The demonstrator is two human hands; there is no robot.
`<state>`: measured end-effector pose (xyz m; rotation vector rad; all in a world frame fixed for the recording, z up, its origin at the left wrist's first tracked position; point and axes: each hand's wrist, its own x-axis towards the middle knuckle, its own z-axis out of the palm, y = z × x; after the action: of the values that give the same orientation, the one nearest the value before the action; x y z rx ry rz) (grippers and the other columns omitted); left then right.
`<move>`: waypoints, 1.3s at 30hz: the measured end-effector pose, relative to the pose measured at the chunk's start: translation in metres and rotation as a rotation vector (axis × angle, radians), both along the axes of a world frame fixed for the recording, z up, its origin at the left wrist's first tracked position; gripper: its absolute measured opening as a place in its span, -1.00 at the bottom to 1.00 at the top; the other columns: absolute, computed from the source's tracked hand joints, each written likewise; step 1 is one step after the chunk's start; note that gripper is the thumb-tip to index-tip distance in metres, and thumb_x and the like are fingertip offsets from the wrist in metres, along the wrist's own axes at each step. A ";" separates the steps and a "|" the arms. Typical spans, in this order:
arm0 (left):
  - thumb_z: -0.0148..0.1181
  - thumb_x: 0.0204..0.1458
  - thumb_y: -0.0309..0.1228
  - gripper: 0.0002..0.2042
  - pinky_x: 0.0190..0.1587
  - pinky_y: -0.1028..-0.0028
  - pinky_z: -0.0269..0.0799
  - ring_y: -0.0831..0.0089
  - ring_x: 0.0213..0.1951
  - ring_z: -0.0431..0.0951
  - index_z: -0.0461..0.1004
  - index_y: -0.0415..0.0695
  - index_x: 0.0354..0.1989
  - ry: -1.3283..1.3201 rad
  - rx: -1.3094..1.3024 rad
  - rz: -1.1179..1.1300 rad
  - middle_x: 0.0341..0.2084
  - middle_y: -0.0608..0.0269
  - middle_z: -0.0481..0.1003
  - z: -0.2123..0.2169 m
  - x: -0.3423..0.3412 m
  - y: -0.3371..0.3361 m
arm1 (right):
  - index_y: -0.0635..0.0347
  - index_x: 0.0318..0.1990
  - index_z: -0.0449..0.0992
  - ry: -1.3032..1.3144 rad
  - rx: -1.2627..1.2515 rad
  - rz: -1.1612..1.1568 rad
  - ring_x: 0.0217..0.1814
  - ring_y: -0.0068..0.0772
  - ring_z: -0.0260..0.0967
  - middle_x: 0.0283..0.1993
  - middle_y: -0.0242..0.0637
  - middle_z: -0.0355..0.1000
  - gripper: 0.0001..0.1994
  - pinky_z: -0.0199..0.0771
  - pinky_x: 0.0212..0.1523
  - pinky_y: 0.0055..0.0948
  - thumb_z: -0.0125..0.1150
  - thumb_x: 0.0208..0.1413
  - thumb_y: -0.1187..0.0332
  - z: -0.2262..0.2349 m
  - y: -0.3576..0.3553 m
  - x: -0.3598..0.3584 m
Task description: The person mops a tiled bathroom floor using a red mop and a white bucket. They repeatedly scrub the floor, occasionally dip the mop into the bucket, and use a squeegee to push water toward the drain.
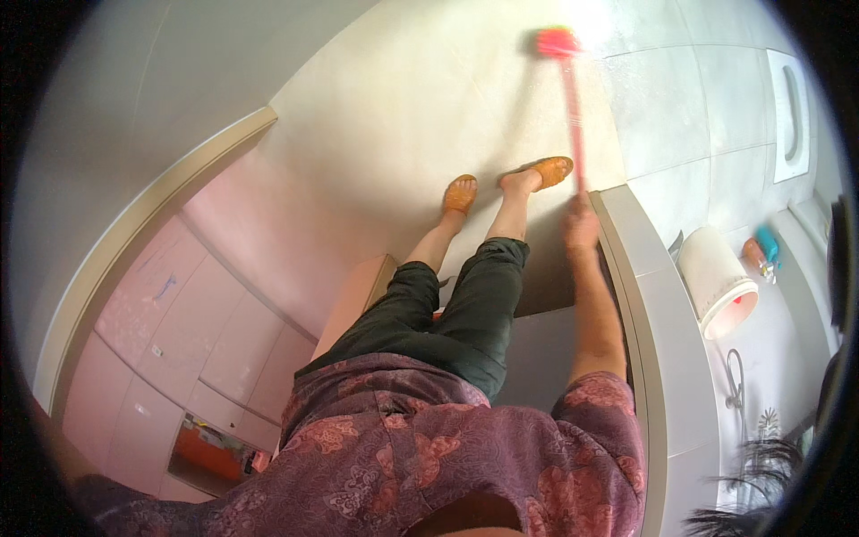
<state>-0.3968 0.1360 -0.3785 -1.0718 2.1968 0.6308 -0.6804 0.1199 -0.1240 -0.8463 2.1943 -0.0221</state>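
Note:
My right hand [582, 224] is wrapped round the lower end of a red handle, beside the corner of a tiled wall edge. This handle belongs to a long-handled brush [574, 116] that stretches away from me, past my right foot. Its rounded red head [557, 43] is at the floor on the far side and is smeared by motion, so its bristles cannot be made out. My right arm reaches straight out from a short patterned sleeve. Of my left side only the sleeve [152, 501] shows at the lower left; the left hand is out of sight.
My feet in orange slippers [460, 193] stand on the pale floor [385, 98]. On the right, beyond the tiled wall edge [658, 313], are a white squat toilet [791, 148], a white bucket [707, 268] and a shower hose [735, 380]. Tan trim [170, 179] curves along the left.

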 end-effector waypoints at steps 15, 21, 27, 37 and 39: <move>-0.01 0.00 -0.35 -0.64 0.04 0.38 0.20 0.30 0.03 0.27 0.26 -0.13 0.01 0.061 -0.084 0.047 -0.05 0.19 0.30 0.021 0.008 0.001 | 0.12 -0.13 0.46 -0.132 0.172 0.470 -0.18 -0.05 0.43 -0.24 -0.08 0.47 -0.70 0.42 -0.16 -0.19 -0.07 -0.06 0.43 -0.063 -0.093 0.074; 0.00 -0.03 -0.38 -0.65 0.01 0.39 0.22 0.32 -0.01 0.30 0.27 -0.14 -0.03 0.070 -0.061 0.058 -0.10 0.18 0.32 0.019 -0.020 -0.007 | -0.31 0.22 0.11 0.212 0.086 -0.152 -0.29 -0.07 0.45 -0.37 -0.02 0.45 -0.55 0.39 -0.35 -0.18 -0.12 0.14 0.23 -0.011 -0.008 -0.097; 0.01 -0.06 -0.40 -0.67 -0.03 0.39 0.24 0.34 -0.05 0.32 0.28 -0.15 -0.07 0.022 -0.052 0.023 -0.16 0.16 0.34 0.023 -0.013 -0.011 | 0.14 -0.24 0.48 -0.242 0.113 0.046 -0.21 -0.10 0.44 -0.31 -0.03 0.46 -0.73 0.42 -0.24 -0.17 -0.12 0.10 0.23 -0.002 -0.047 0.063; 0.03 -0.11 -0.44 -0.69 -0.09 0.40 0.28 0.38 -0.13 0.37 0.31 -0.17 -0.12 0.032 -0.081 -0.033 -0.24 0.14 0.37 0.032 0.005 -0.007 | 0.08 0.05 0.34 -0.324 0.281 0.551 -0.12 -0.23 0.44 -0.12 -0.18 0.45 -0.61 0.36 -0.08 -0.21 -0.06 0.03 0.26 -0.038 -0.096 0.109; 0.03 -0.12 -0.45 -0.70 -0.11 0.41 0.29 0.38 -0.14 0.37 0.31 -0.18 -0.14 0.041 -0.075 -0.072 -0.26 0.13 0.38 0.032 0.001 -0.006 | -0.23 0.21 0.18 -0.162 0.173 0.211 -0.15 -0.19 0.45 -0.17 -0.07 0.45 -0.53 0.39 -0.15 -0.18 -0.10 0.09 0.17 -0.037 -0.054 0.039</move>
<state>-0.3961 0.1302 -0.3460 -1.0209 2.2994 0.5474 -0.6416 0.0656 -0.1608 -0.9389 1.9171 0.1933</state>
